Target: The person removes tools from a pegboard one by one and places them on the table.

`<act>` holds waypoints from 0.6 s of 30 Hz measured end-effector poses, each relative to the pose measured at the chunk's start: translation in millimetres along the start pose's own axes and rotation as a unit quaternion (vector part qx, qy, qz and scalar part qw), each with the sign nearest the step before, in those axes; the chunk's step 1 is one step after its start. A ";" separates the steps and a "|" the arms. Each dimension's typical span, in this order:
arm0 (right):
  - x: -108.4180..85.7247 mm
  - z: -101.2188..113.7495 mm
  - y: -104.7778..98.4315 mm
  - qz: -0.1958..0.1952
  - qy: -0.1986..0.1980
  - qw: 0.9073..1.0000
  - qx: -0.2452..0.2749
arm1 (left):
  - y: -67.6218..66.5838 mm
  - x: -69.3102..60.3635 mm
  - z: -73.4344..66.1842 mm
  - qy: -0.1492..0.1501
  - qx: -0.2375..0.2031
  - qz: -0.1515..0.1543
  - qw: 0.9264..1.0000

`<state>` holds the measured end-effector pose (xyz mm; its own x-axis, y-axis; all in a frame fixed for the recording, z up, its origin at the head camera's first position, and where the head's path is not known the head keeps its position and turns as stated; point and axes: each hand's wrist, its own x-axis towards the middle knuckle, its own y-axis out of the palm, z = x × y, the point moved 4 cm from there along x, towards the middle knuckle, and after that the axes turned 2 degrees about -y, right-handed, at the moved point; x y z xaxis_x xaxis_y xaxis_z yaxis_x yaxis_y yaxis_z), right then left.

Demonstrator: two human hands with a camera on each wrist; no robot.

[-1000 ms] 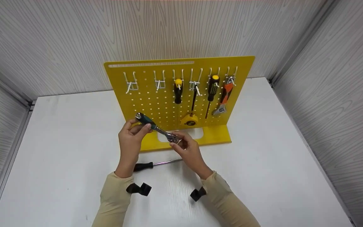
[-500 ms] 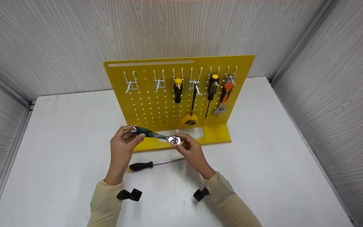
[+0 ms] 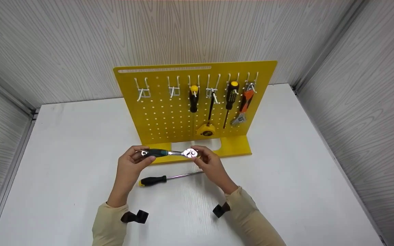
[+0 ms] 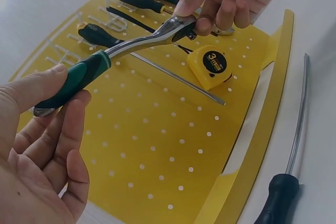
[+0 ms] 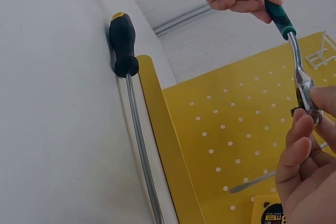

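A ratchet wrench (image 3: 174,153) with a green and black handle and a chrome head is held level between both hands, in front of the pegboard's base. My left hand (image 3: 131,163) pinches the handle end between thumb and fingers; the left wrist view shows the green grip (image 4: 79,80) there. At the other end, my right hand (image 3: 211,165) pinches the chrome ratchet head (image 5: 304,90) with thumb and fingertips. Below the wrench, a screwdriver (image 3: 154,180) with a black handle and yellow end lies on the white table, its tip near the right hand.
Behind the hands stands a yellow pegboard (image 3: 162,123) with white hooks. From it hang a screwdriver (image 3: 194,99), a yellow tape measure (image 3: 206,130), another screwdriver (image 3: 232,97) and an orange-handled adjustable wrench (image 3: 246,99). Two hooks (image 3: 143,93) at the left hold nothing.
The ratchet wrench has turned from slanting to nearly level, its handle end lowered. My left hand has moved down and left, uncovering the lying screwdriver's handle; the right hand has shifted slightly right.
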<state>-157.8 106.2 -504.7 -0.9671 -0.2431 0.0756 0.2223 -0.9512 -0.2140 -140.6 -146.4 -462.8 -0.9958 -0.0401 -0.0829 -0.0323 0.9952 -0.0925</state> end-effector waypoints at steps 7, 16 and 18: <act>-2.8 -0.8 -5.4 0.020 -0.006 0.999 -0.032 | 0.3 -5.5 11.5 -0.016 0.035 0.002 0.999; -8.2 -12.6 -6.3 0.089 0.014 0.991 -0.099 | -1.6 -13.9 35.5 -0.064 0.112 0.023 0.991; -10.0 -16.0 -5.7 0.105 0.022 0.989 -0.106 | -2.8 -15.4 41.1 -0.069 0.132 0.025 0.989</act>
<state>-151.4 117.2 -519.9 -0.9079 -0.4178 -0.0345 0.3925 -0.8182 -0.4201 -121.6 -152.2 -502.1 -0.9737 -0.0204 -0.2269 0.0592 0.9390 -0.3386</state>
